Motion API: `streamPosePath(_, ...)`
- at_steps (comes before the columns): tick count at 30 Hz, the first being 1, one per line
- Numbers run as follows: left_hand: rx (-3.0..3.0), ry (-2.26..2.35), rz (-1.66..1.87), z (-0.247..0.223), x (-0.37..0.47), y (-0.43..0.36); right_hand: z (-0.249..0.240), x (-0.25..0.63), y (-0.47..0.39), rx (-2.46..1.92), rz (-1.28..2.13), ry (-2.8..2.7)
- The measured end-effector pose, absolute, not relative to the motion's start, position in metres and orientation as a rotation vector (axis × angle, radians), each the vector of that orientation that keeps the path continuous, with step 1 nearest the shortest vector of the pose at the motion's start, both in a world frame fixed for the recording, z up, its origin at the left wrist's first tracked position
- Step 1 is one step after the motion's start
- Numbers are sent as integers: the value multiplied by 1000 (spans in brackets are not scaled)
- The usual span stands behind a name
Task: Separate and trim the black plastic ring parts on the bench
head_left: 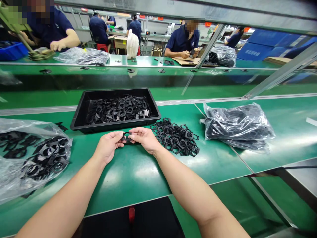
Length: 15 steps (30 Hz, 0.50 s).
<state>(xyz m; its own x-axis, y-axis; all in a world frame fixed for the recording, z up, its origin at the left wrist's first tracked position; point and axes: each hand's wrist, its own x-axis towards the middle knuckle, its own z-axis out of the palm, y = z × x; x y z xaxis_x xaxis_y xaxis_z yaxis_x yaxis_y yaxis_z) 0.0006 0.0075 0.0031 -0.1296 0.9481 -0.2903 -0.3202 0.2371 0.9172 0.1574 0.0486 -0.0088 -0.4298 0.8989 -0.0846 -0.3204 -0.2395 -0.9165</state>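
Observation:
Between my two hands is a small black plastic part [127, 136] with a round opening. The fingers of my left hand [110, 143] pinch its left end, and those of my right hand [143, 138] pinch its right end. They hold it just in front of a black tray [115, 126] filled with similar dark parts. A loose pile of black ring-shaped parts [177, 137] lies on the green table, right beside my right hand. To the left of my left hand, an open clear plastic bag [47, 124] contains more flat black parts with round holes.
Closed clear bags of black parts [239, 124] lie stacked on the right of the green table [138, 178]. A conveyor strip [99, 77] with scattered small parts runs behind the tray. Slanted metal posts [279, 71] stand at right. Several co-workers sit across the line.

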Motion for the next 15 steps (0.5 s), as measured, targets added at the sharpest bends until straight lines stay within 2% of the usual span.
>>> streamPosePath(15,605,1080,1134,4,-8,9,-9,156,45,-825,1805,-1142)
